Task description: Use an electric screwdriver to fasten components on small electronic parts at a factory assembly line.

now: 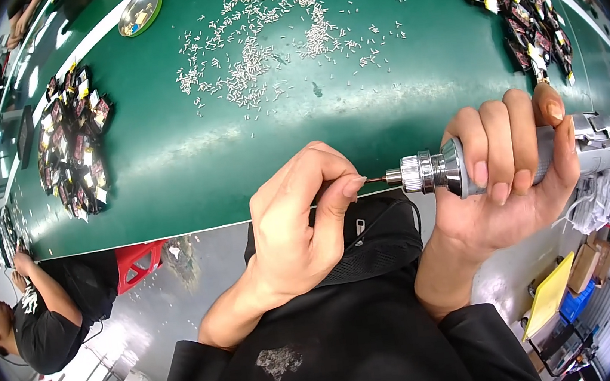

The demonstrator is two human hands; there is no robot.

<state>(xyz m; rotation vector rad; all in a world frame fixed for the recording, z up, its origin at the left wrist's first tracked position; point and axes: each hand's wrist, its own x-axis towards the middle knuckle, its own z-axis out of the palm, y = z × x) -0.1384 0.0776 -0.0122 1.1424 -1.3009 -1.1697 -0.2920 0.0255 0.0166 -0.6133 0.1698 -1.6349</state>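
An electric screwdriver (542, 156) with a grey body and silver nose lies level across my right hand (509, 167), whose fingers wrap round it. Its thin bit (375, 179) points left. At the tip of the bit, my left hand (301, 221) pinches with thumb and forefinger; whatever sits between those fingertips is too small or hidden to name. Both hands are held in front of my body at the near edge of the green table (243, 175). Beyond them, many small silver screw-like pins (253, 65) lie scattered on the table.
Piles of small dark parts with white and yellow tags lie at left (77, 141) and right (526, 15). A round green-rimmed dish (140, 13) stands at the far left. A co-worker (41, 318) sits at the left beside a red stool (140, 263). Boxes (592, 263) stand lower right.
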